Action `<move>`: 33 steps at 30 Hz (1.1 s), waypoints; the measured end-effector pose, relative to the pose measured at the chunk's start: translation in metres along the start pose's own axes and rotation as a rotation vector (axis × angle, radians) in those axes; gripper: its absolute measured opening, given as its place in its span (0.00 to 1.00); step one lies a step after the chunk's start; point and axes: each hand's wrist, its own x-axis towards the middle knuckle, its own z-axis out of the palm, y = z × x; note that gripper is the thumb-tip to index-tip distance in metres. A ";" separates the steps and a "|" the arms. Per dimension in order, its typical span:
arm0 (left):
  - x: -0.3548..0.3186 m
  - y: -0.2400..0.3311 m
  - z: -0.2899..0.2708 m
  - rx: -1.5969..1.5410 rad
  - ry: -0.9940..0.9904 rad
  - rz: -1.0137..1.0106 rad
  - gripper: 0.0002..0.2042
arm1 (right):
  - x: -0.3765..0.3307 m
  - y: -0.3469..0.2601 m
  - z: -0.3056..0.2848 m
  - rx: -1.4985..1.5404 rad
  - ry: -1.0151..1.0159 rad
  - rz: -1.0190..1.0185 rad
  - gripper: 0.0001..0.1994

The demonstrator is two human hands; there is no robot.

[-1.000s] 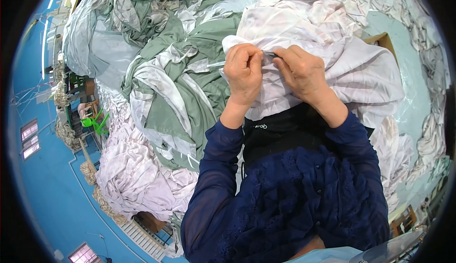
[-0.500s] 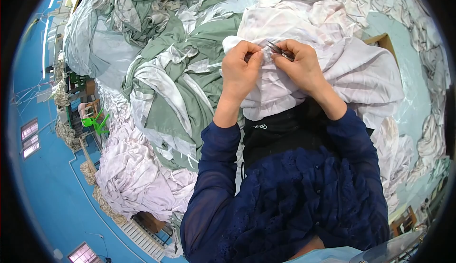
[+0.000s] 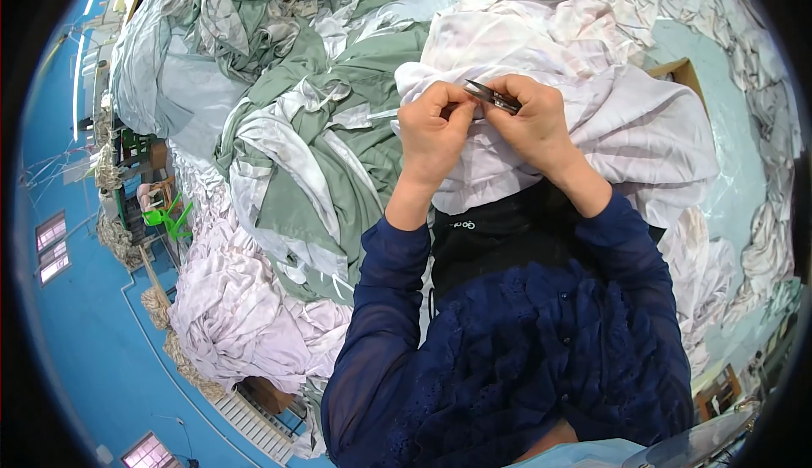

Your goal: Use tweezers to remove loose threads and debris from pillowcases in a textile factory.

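A pale pinkish-white fabric (image 3: 499,157) lies in folds over my lap and spreads away from me. My left hand (image 3: 433,134) is closed in a pinch at the fabric, thumb against forefinger; the exact bit between the fingertips is too small to make out. Close beside it, my right hand (image 3: 534,120) grips a small pair of dark metal thread snips (image 3: 492,96). Their blades point left, toward my left fingertips. The right fingers partly cover the handles.
Green and white cloth (image 3: 313,206) is heaped to my left, with a pinkish-white pile (image 3: 245,324) nearer. A cardboard box edge (image 3: 682,72) shows at the right. More pale cloth (image 3: 765,172) lies along the far right. A green stool (image 3: 172,217) stands at the far left.
My hands have drawn together, the left moving slightly right. The snips have turned flatter, and their tips now lie right by my left fingertips.
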 end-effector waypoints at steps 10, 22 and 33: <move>-0.001 -0.002 0.003 0.039 -0.001 0.052 0.01 | 0.001 0.005 -0.002 -0.165 0.003 -0.091 0.07; 0.002 -0.010 0.005 -0.153 0.037 -0.051 0.02 | -0.002 0.006 -0.012 0.063 -0.005 0.113 0.06; 0.005 -0.009 0.002 -0.368 -0.014 -0.213 0.03 | -0.016 0.005 -0.019 -0.147 -0.048 -0.110 0.12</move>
